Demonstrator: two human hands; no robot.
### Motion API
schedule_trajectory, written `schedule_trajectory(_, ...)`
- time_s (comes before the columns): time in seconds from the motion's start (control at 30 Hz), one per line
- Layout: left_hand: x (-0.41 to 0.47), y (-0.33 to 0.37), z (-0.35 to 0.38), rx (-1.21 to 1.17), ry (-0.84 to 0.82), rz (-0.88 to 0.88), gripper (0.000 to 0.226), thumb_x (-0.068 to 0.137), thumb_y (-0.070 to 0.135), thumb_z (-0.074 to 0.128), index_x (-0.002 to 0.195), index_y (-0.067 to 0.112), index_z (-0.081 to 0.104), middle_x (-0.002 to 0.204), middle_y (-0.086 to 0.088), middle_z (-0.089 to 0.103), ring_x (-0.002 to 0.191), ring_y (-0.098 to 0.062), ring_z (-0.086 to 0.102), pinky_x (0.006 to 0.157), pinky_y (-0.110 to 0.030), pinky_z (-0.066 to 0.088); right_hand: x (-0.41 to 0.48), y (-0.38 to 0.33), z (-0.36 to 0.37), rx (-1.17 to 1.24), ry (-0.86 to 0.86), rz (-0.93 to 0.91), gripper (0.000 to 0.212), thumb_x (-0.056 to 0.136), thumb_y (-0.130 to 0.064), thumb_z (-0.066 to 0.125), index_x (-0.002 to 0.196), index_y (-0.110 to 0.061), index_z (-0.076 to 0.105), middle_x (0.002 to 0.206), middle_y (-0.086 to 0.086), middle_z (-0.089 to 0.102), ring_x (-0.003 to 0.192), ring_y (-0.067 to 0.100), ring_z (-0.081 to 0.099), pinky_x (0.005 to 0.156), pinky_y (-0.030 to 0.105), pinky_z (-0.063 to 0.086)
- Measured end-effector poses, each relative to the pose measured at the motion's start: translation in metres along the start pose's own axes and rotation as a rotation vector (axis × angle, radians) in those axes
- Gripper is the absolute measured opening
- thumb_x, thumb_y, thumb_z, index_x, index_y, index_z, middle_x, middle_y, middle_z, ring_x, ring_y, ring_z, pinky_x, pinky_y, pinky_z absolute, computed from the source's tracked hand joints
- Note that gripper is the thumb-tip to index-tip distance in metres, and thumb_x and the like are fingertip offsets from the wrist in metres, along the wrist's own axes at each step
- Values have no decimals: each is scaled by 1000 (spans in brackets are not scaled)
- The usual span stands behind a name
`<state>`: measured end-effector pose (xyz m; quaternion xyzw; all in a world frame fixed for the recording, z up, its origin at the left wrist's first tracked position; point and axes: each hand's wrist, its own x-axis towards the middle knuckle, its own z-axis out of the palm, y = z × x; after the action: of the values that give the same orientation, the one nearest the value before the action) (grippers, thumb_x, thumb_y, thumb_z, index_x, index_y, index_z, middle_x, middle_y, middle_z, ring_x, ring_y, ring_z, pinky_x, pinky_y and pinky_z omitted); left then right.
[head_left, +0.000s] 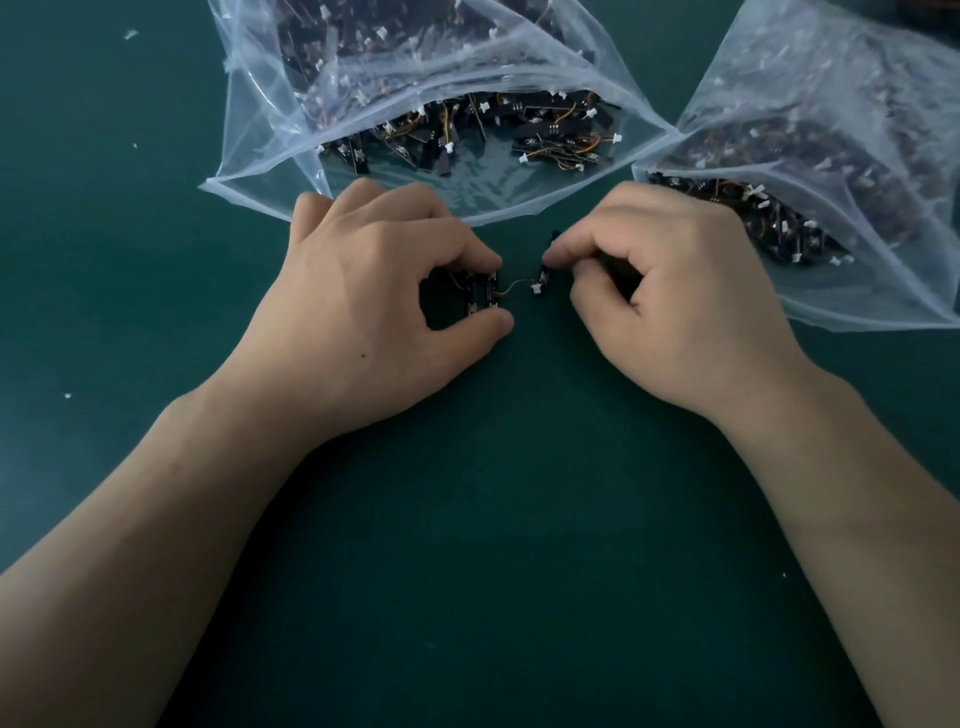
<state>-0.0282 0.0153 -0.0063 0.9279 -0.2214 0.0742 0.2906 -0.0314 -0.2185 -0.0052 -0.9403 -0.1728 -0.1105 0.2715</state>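
L hand (395, 291) pinches a small stack of black boards (482, 295) betw. thumb & fingers, prob. to steady it; R hand (670, 291) pinches another board (546, 265), its white plug (536, 286) on a thin wire (514, 287). Green mat (467, 519) under both. Beyond: two open clear bags (415, 104) w/ more boards.

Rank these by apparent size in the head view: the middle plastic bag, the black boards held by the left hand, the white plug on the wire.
1. middle plastic bag
2. black boards
3. white plug
The boards are partly hidden, yet plainly bigger than the plug.
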Motion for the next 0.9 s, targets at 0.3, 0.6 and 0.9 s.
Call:
schedule_trajectory(0.3, 0, 0, 1, -2, 0, -2, 37, 83, 62, 67, 109, 38, 76, 107, 16, 61, 110, -17, 52, 95, -36, 27, -1, 0, 0, 77, -30, -37, 23, 93, -6, 65, 102, -20, 81, 99, -7, 70, 94, 16, 66, 79, 44, 54)
schedule_trajectory(0.6, 1, -1, 0, 0, 1, 11, 42, 81, 66, 67, 110, 36, 75, 108, 16, 61, 111, -18, 52, 95, -36, 28, -2, -4, -3, 108, -2, -101, 13, 93, -10, 75, 104, -17, 77, 94, -27, 61, 84, 0, 61, 79, 13, 43)
schedule_trajectory(0.9, 0, -2, 1, 11, 7, 23, 40, 83, 63, 68, 113, 37, 74, 106, 16, 60, 111, -18, 52, 95, -36, 27, -2, -2, -3, 121, -14, -55, 31, 91, 2, 65, 112, -19, 74, 95, -10, 70, 95, 7, 65, 87, 24, 51)
